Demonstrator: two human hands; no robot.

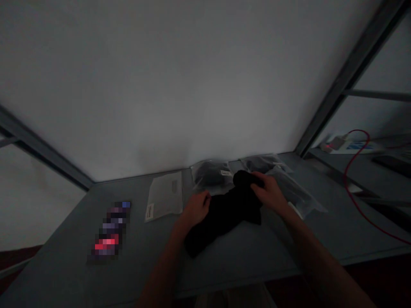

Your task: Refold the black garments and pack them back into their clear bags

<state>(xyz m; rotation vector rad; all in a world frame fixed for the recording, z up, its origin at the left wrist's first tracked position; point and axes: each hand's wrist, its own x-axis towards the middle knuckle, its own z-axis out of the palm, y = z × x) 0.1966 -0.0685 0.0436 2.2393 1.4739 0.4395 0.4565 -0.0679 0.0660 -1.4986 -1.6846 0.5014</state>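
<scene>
A piece of black cloth [224, 216], perhaps a garment, lies bunched across the middle of the grey table [135, 273]. My left hand [196, 208] grips its left part, fingers curled in and partly out of sight. At the upper right end of the cloth, my right hand [268, 190] pinches a rolled or folded portion between thumb and fingers. Just behind the cloth is a clear plastic bag [210, 174] with something dark inside and a white label. A flat, pale plastic bag [165, 194] lies to the left of my left hand.
More clear bags with dark contents lie at the back right, one bag [261, 163] near the wall and another bag [295, 192] beside my right forearm. A pixelated phone-like object [111, 231] is at the left. A red cable [346, 179] hangs at the right by a neighbouring shelf.
</scene>
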